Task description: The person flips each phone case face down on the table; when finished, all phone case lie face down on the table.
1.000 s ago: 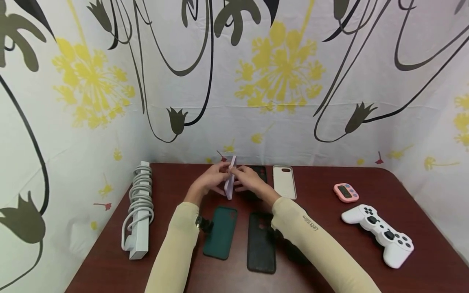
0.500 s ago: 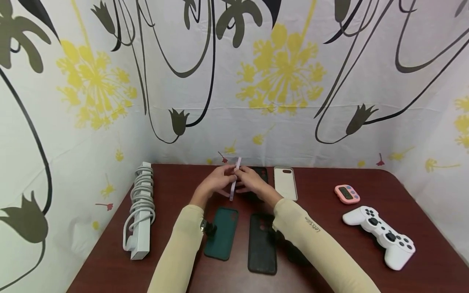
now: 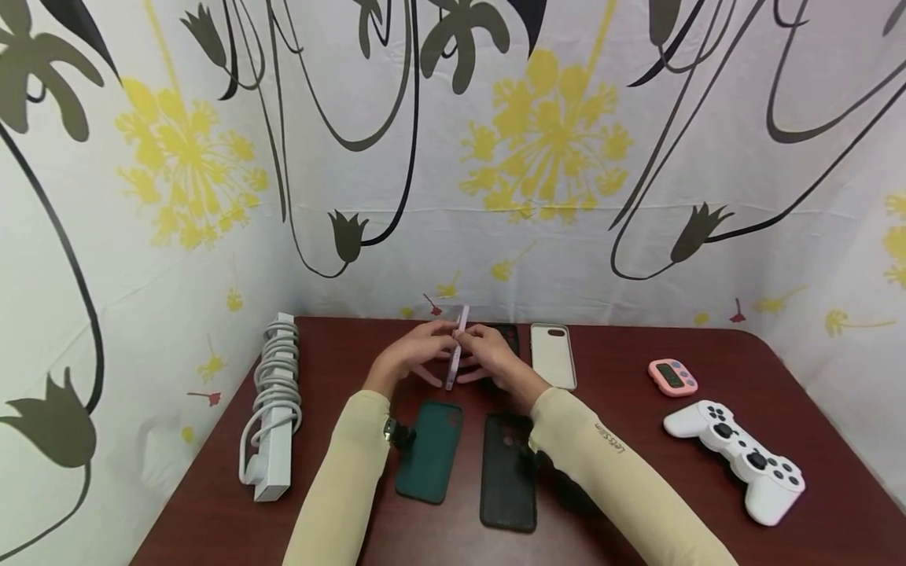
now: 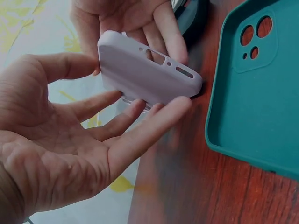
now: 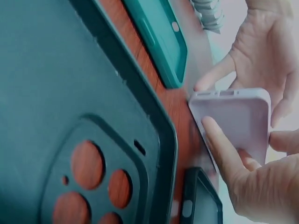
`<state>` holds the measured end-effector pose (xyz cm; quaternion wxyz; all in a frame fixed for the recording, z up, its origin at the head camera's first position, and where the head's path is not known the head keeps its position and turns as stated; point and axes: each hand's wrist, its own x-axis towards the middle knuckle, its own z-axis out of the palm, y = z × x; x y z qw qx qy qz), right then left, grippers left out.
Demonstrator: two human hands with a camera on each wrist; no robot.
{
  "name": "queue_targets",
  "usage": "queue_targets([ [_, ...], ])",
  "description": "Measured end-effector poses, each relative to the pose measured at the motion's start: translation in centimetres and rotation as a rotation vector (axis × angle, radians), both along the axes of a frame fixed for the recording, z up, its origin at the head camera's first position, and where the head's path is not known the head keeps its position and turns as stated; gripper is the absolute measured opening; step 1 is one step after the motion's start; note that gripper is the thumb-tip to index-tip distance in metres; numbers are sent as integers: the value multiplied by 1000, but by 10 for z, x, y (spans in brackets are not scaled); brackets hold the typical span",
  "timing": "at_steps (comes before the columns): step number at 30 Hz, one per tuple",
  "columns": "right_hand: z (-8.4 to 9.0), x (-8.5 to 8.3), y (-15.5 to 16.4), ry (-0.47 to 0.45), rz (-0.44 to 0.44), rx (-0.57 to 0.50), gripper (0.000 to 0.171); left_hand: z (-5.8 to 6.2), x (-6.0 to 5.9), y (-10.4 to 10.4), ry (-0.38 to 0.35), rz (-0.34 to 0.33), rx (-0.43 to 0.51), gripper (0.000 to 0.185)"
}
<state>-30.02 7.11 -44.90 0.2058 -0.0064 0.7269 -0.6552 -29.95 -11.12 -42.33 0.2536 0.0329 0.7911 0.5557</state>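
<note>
A lilac phone case (image 3: 453,373) is held up on its edge above the far part of the table, between both hands. My left hand (image 3: 416,351) holds it from the left, the thumb at one side edge and spread fingertips along the other. From the other side my right hand (image 3: 491,350) grips it; in the right wrist view a finger lies over its hollow inner face and the thumb is at its edge. Port cutouts show along the end of the lilac case (image 4: 145,72). Nearer lie a green phone case (image 3: 429,452) and a black phone case (image 3: 508,479).
Behind the right hand lies another dark case (image 3: 508,335), partly hidden, beside a white phone case (image 3: 554,358). A power strip (image 3: 272,417) wrapped in its cord stands left. At right are a pink timer (image 3: 672,377) and a white game controller (image 3: 736,460). The right forearm covers another dark object.
The lilac case has turned, edge-on half a second ago, and sits slightly further right. Both hands keep hold of it, and the left fingers look more spread. The view has shifted slightly.
</note>
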Motion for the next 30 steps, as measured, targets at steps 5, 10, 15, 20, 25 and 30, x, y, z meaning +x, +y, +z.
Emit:
queue_targets([
  [5, 3, 6, -4, 8, -61, -26, 35, -3, -3, -2, 1, 12, 15, 51],
  [10, 3, 9, -5, 27, -126, -52, 34, -10, -5, -4, 16, 2, 18, 49],
  [15, 2, 11, -4, 18, -199, -73, 33, -17, -6, -6, 7, 14, 44, 52],
  [20, 2, 12, -5, 6, -206, -83, 34, -21, -6, -5, -19, 46, 56, 58],
  [25, 4, 12, -4, -6, -198, -89, 35, -21, -6, -6, -23, 51, 58, 63],
  [30, 7, 9, -1, -26, -181, -155, 38, -19, -7, -11, 18, 4, 57, 62],
])
